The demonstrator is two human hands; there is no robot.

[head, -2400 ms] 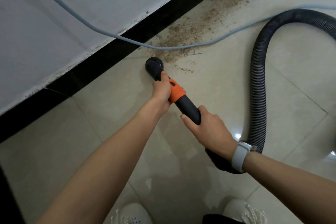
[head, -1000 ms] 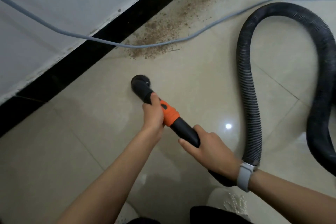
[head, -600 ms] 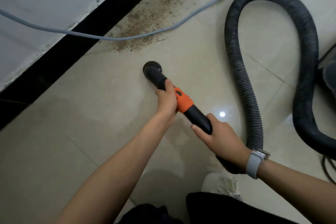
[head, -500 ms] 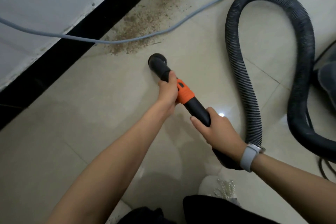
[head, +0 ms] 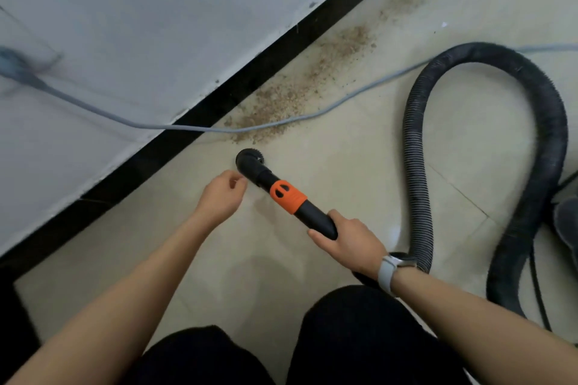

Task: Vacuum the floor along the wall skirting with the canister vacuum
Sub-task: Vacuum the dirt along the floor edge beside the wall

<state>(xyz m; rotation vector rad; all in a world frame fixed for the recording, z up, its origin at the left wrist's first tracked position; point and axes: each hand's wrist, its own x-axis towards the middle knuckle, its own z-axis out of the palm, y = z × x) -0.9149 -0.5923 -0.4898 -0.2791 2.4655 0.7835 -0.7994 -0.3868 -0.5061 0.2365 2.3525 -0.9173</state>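
Note:
The black vacuum nozzle [head: 250, 162] with an orange collar [head: 287, 197] rests on the beige tile floor, just short of a band of brown dirt [head: 281, 103] lying along the black skirting [head: 250, 78]. My right hand [head: 347, 242] grips the black wand behind the collar. My left hand [head: 222, 195] hovers just left of the nozzle, fingers loosely curled, holding nothing. The ribbed black hose [head: 416, 172] loops off to the right.
A grey power cord [head: 312, 116] crosses the dirt and runs up the white wall [head: 140, 25] to a blurred plug [head: 12, 66]. Part of the vacuum canister [head: 566, 222] shows at the right edge. My dark-trousered knees [head: 359, 337] fill the bottom.
My left hand has let go of the wand and moved off to the left of it. The nozzle sits close to the near edge of the dirt. The view has shifted.

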